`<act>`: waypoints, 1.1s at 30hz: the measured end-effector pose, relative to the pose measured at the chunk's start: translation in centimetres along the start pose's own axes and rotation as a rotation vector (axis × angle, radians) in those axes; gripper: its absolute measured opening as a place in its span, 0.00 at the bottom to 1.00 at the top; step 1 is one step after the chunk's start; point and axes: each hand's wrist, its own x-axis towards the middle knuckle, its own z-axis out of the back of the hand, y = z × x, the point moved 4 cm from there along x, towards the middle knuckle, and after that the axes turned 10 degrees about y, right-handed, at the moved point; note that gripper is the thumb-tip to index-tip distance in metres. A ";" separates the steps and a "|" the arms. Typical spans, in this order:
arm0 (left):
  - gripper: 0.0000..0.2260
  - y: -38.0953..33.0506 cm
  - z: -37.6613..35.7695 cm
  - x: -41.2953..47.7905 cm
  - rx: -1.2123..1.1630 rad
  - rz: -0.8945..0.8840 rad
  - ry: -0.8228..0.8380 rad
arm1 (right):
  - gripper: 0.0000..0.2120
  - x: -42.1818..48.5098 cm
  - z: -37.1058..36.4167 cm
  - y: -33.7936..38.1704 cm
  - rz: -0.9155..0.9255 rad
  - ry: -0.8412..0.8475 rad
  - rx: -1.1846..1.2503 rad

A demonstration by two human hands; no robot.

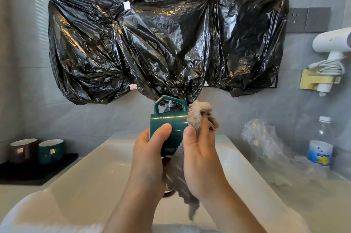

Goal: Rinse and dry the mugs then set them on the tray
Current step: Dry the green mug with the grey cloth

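Note:
My left hand (150, 143) grips a dark green mug (171, 120) held on its side above the white sink (91, 172), handle pointing up. My right hand (199, 147) holds a beige-grey cloth (199, 113) against the mug's right end; the cloth's tail hangs down between my wrists. On the black tray (36, 172) at the left stand a dark brown mug (22, 150) and a second green mug (50, 150), both upright.
Black plastic sheeting (152, 33) covers the wall above the sink and hides most of the tap. A crumpled clear bag (264, 138) and a water bottle (321, 143) sit on the counter at the right. A white hair dryer (330, 43) hangs on the right wall.

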 end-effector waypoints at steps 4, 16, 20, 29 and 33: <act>0.30 -0.3 -0.1 0.1 0.163 -0.083 0.084 | 0.25 0.0 1.2 0.3 -0.011 -0.109 0.166; 0.15 0.1 -0.7 0.0 -0.021 0.001 0.208 | 0.23 -0.4 3.2 0.7 0.164 -0.207 0.261; 0.16 0.2 -1.3 -0.2 -0.127 0.081 0.188 | 0.26 -0.6 3.7 0.4 0.210 -0.313 0.165; 0.28 0.1 0.1 0.4 -0.097 0.045 -0.072 | 0.14 0.1 2.4 0.1 0.138 -0.065 0.248; 0.29 0.8 0.0 0.5 0.090 0.050 -0.052 | 0.12 0.1 1.6 -0.3 0.082 -0.062 0.213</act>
